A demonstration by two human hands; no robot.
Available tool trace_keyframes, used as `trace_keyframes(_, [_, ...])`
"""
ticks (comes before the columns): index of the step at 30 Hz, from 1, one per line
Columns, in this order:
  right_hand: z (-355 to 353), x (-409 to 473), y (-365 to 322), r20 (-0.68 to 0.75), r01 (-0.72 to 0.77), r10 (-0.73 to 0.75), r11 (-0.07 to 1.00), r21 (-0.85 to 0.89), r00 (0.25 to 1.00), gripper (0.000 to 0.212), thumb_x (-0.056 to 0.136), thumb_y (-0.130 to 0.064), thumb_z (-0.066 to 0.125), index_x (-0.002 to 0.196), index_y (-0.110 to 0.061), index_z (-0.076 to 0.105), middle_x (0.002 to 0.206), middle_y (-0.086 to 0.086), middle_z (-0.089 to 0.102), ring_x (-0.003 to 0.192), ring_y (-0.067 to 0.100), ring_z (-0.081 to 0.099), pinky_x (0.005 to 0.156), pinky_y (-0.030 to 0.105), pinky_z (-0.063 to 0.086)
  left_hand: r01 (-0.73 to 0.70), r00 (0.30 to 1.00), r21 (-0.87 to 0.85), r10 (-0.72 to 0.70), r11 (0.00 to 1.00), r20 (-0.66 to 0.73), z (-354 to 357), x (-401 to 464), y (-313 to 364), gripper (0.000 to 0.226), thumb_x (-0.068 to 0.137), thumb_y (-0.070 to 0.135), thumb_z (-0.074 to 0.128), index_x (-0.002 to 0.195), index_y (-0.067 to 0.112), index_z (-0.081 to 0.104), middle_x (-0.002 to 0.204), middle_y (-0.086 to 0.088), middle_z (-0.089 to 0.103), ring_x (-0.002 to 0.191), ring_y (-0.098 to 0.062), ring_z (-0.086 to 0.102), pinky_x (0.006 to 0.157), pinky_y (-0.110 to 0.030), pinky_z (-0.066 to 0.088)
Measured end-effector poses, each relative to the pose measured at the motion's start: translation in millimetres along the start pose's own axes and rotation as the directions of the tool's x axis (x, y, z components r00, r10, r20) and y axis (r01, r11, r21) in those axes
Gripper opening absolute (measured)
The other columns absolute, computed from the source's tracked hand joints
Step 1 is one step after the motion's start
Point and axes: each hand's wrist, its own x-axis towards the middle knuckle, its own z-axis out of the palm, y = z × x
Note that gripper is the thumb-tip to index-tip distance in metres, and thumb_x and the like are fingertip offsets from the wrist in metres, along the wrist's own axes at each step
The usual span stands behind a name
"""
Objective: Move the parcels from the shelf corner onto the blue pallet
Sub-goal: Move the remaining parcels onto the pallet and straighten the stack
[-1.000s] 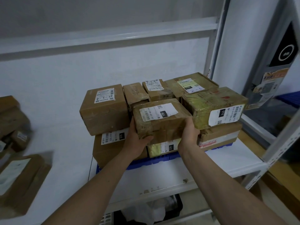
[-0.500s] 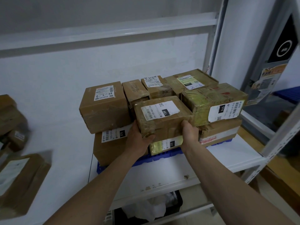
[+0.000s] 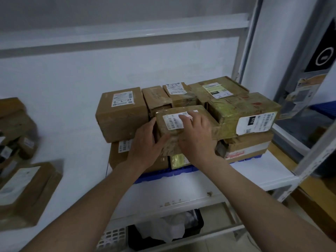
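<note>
White metal shelf against a pale wall, and right in front of the hands a stack of taped cardboard parcels sits on the blue pallet, whose edge peeks out just below the wrists. Nearest in, the left hand lies on the left side of the small brown parcel, thumb across its front face, fingers fairly straight. The right hand lies over the top and front of the same parcel, fingers spread flat across its white label, pressing rather than clutching. The parcel sits dead centre between both hands, on top of the front row, long side running left to right, squeezed between the big brown box to the left and the yellow-taped box to the right. Beyond the fingertips, more parcels fill the back row. Looks like it is being settled into its slot. Well away to the left of the left hand, blurred parcels lie on the shelf — those look like the next ones, and the left hand is the nearer, so the coming move is a leftward swing.
</note>
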Motion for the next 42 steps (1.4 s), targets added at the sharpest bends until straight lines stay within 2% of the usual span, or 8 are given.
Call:
trace_keyframes(3, [-1.3,10.5,-19.6,0.18,0.143,-0.12,0.983,-0.118,0.976,0.061,0.085,-0.014,0.057,0.141,-0.02,0.032,0.15,0.012,0.024,0.142,0.035,0.015,0.116,0.054,0.013,0.007,1.0,0.149,-0.004,0.989,-0.016,-22.5,-8.9,-9.7,0.059,0.09,0.049,0.055,0.14,0.021,0.042,0.142,0.0,0.046,0.13,-0.016,0.039,0.102,-0.029,0.032])
trace_keyframes(7, [7.6,22.0,-59.6,0.305,0.318,-0.291,0.947,-0.042,0.907,0.069,0.087,-0.023,0.06,0.146,-0.023,0.023,0.156,0.011,0.01,0.145,0.036,0.001,0.117,0.057,0.008,0.098,0.995,0.307,-0.089,0.947,-0.043,-63.5,-35.9,-31.2,0.048,0.089,0.04,0.059,0.132,0.019,0.052,0.132,-0.005,0.054,0.12,-0.025,0.048,0.096,-0.034,0.04])
trace_keyframes(10, [20.9,20.0,-96.4,0.345,0.434,-0.419,0.9,0.038,0.84,0.068,0.088,-0.025,0.059,0.146,-0.026,0.023,0.158,0.009,0.006,0.145,0.035,-0.002,0.117,0.057,0.004,0.191,0.982,0.413,-0.176,0.891,-0.075,-95.7,-63.9,-51.6,0.05,0.084,0.048,0.056,0.124,0.019,0.058,0.125,-0.008,0.059,0.115,-0.028,0.051,0.093,-0.032,0.038])
trace_keyframes(12, [31.5,12.3,-119.5,0.361,0.479,-0.476,0.873,0.087,0.802,0.066,0.09,-0.025,0.057,0.146,-0.026,0.023,0.159,0.008,0.004,0.146,0.035,-0.004,0.117,0.058,0.004,0.278,0.96,0.499,-0.259,0.821,-0.11,-115.8,-84.1,-67.5,0.052,0.087,0.045,0.059,0.131,0.017,0.054,0.134,-0.006,0.054,0.122,-0.024,0.047,0.099,-0.031,0.035])
trace_keyframes(19, [60.5,-23.9,-198.2,0.469,0.587,-0.578,0.797,0.146,0.668,0.087,0.085,-0.037,0.067,0.15,-0.025,0.01,0.159,0.009,-0.004,0.146,0.036,-0.007,0.115,0.058,0.006,0.432,0.892,0.601,-0.418,0.672,-0.173,-186.2,-152.6,-108.3,0.052,0.087,0.046,0.06,0.132,0.021,0.054,0.135,-0.004,0.051,0.123,-0.025,0.045,0.1,-0.031,0.037])
trace_keyframes(28, [80.9,-68.2,-333.3,0.456,0.649,-0.665,0.728,0.221,0.592,0.088,0.085,-0.044,0.064,0.151,-0.022,0.009,0.159,0.008,-0.004,0.146,0.032,-0.007,0.115,0.056,0.006,0.581,0.809,0.509,-0.518,0.635,-0.277,-301.5,-238.5,-163.1,0.047,0.086,0.041,0.064,0.127,0.02,0.059,0.13,-0.005,0.055,0.121,-0.024,0.046,0.094,-0.033,0.042])
trace_keyframes(32, [92.6,-89.7,-397.4,0.42,0.661,-0.685,0.714,0.23,0.595,0.079,0.086,-0.051,0.06,0.149,-0.026,0.018,0.159,0.006,0.003,0.147,0.03,-0.002,0.115,0.053,0.007,0.614,0.783,0.497,-0.552,0.613,-0.287,-353.8,-273.8,-199.1,0.038,0.087,0.039,0.063,0.12,0.021,0.062,0.125,-0.006,0.057,0.115,-0.025,0.048,0.085,-0.03,0.041])
trace_keyframes(42, [124.9,-121.9,-503.1,0.566,0.559,-0.585,0.792,0.246,0.581,0.081,0.083,-0.044,0.065,0.148,-0.024,0.021,0.159,0.008,0.001,0.146,0.033,-0.003,0.115,0.057,0.007,0.633,0.761,0.453,-0.61,0.627,-0.22,-418.7,-316.7,-281.8,0.052,0.088,0.045,0.06,0.135,0.025,0.051,0.14,0.001,0.046,0.127,-0.02,0.04,0.099,-0.031,0.037])
